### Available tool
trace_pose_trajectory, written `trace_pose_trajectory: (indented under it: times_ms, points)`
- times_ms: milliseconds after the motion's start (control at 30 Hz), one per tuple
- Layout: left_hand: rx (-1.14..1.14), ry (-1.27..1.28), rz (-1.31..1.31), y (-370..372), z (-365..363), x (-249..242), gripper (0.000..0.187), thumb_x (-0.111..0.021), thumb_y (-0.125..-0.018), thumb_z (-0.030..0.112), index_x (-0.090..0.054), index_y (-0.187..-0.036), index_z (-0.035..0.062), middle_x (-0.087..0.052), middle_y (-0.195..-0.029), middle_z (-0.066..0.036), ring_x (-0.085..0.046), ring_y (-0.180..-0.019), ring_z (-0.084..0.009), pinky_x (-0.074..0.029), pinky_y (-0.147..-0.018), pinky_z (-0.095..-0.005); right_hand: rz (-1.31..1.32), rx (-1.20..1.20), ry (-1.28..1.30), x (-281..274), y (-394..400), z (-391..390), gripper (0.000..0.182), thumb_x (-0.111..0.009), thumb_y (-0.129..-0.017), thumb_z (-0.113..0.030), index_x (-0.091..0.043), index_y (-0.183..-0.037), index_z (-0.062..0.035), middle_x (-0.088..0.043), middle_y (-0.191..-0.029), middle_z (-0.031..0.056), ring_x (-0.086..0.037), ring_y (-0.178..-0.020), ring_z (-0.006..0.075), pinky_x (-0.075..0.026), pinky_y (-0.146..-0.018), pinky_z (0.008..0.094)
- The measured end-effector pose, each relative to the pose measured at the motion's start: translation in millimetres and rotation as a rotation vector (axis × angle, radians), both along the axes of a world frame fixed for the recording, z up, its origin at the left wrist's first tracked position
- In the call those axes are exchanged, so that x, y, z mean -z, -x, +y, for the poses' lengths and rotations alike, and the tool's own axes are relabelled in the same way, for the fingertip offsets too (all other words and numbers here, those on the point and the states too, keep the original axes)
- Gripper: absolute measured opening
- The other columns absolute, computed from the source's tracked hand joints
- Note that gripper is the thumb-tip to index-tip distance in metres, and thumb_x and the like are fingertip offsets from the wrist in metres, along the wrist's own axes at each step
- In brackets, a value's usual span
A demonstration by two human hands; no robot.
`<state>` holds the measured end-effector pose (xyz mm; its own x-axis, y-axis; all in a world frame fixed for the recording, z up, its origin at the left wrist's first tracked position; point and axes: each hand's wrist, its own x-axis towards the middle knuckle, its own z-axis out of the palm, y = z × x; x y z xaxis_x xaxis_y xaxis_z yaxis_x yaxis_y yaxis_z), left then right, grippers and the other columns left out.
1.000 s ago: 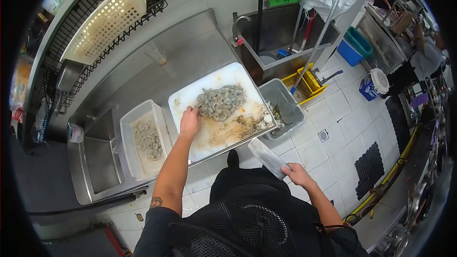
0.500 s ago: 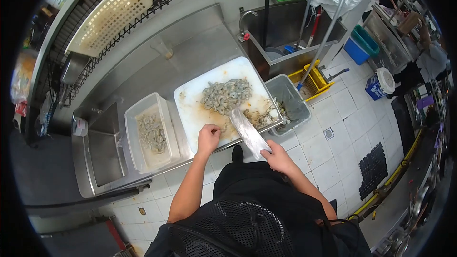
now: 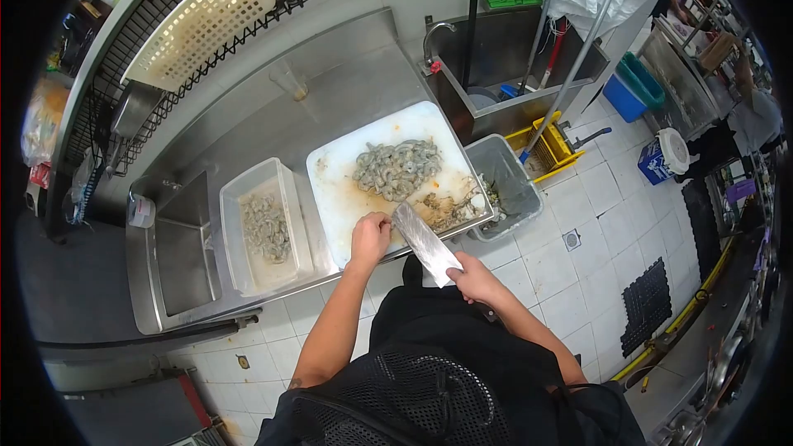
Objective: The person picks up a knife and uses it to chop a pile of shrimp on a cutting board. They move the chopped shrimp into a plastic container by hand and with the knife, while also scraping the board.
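My right hand [image 3: 477,279] is closed around a wide-bladed cleaver [image 3: 424,244], its blade pointing up and left over the near edge of the white cutting board [image 3: 334,167]. Close by the blade's tip, my left hand [image 3: 371,238] has its fingers pinched together at the board's near edge; anything between them is hidden. A heap of raw peeled shrimp [image 3: 398,167] covers the middle of the board. Brownish scraps [image 3: 442,208] lie on its right corner. Left of the board, a clear plastic tub [image 3: 302,241] contains more shrimp [image 3: 266,230] in cloudy liquid.
A grey bin [image 3: 519,213] with scraps stands against the counter's right end. Behind it are a yellow mop bucket [image 3: 555,147] and a deep sink [image 3: 529,116]. A sink basin [image 3: 183,260] lies at the left. A person [image 3: 747,103] is at the far right.
The cleaver's tip has drawn back from the shrimp heap toward me, closer to my left hand. My left hand has shifted slightly right. The whole view has moved a little.
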<state>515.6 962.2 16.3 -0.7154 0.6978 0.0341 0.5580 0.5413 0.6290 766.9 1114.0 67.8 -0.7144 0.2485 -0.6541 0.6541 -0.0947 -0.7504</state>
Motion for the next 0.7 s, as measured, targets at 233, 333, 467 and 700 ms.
trace_pose_trajectory:
  times_ms: [233, 333, 467, 700]
  points:
    - [-0.020, 0.018, -0.036, -0.7, -0.8, -2.4, 0.016, -0.068, -0.092, 0.003, -0.080, -0.103, 0.0001, -0.078, -0.105, -0.023, -0.074, -0.098, -0.0432, -0.058, -0.088, -0.0504, -0.004, 0.053, 0.168, 10.2, 9.9, -1.9, 0.022, -0.061, -0.113, -0.017, -0.061, -0.130, -0.0034, -0.054, -0.071, 0.0015, -0.052, -0.050, 0.0116, -0.044, -0.043, 0.0316]
    - [-0.033, 0.026, -0.036, -3.6, -2.5, -0.7, 0.019, -0.066, -0.093, 0.002, -0.081, -0.104, 0.0014, -0.079, -0.104, -0.023, -0.075, -0.096, -0.0427, -0.059, -0.087, -0.0503, 0.000, 0.072, 0.188, 14.4, 4.7, -0.8, 0.023, -0.061, -0.113, -0.016, -0.060, -0.130, -0.0021, -0.054, -0.070, 0.0015, -0.051, -0.050, 0.0116, -0.044, -0.043, 0.0315]
    - [-0.125, 0.107, -0.099, -8.2, 2.8, -3.9, 0.019, -0.066, -0.094, 0.003, -0.081, -0.105, 0.0039, -0.080, -0.096, -0.022, -0.077, -0.091, -0.0420, -0.060, -0.084, -0.0495, 0.018, 0.005, 0.186, 18.3, -11.5, 1.7, 0.030, -0.060, -0.111, -0.020, -0.060, -0.135, -0.0022, -0.055, -0.073, 0.0027, -0.053, -0.052, 0.0130, -0.046, -0.045, 0.0320]
    - [-0.197, 0.052, -0.102, -13.8, 3.0, 2.8, 0.019, -0.069, -0.092, 0.005, -0.083, -0.105, 0.0040, -0.080, -0.086, -0.019, -0.078, -0.080, -0.0317, -0.061, -0.078, -0.0416, 0.023, -0.017, 0.237, 16.8, -28.5, 0.9, 0.021, -0.059, -0.111, -0.018, -0.059, -0.123, -0.0009, -0.055, -0.073, 0.0026, -0.054, -0.052, 0.0128, -0.046, -0.044, 0.0317]
